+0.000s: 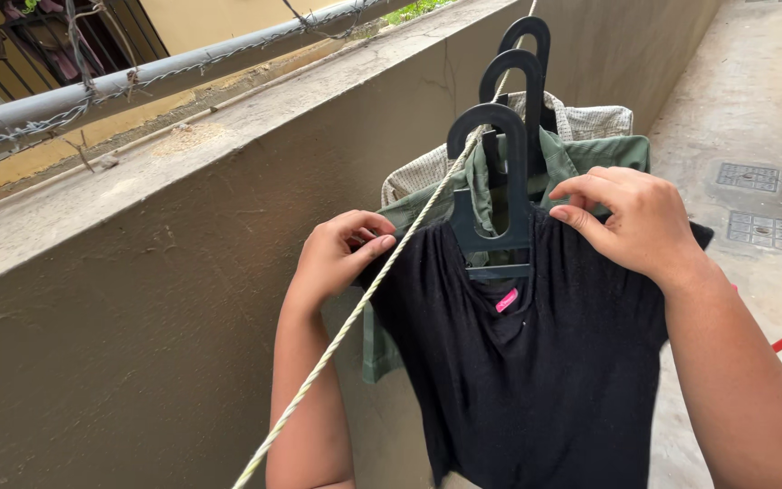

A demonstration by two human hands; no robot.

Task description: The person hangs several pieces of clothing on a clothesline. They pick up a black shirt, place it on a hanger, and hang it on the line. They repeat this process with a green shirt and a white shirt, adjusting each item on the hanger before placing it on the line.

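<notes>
So a black t-shirt [536,362] is hung on a dark plastic hanger [491,181], and that hanger is hooked over a pale twisted clothesline [368,294] that's strung diagonally from lower left up to upper right, alongside a concrete parapet wall [138,299]. The left hand [341,254] is closed on the shirt's left shoulder, fabric pinched between thumb and curled fingers, right where the line crosses in front of it. The right hand [631,222] is laid over the right shoulder, fingers bent down and gripped onto the cloth at the hanger's arm. The shirt is centred between both hands, hung straight down, so its long axis is vertical while the hanger's bar is spread side to side from one hand to the other. Neither hand is really nearer, both are touching it; the hanger's hook sits above and between them. Just behind, a green shirt [590,158] and a checked light one [590,119] are hung on two more dark hangers on the same line, packed close. Two floor drain grates [758,204] can be seen on the concrete floor to the right.
</notes>
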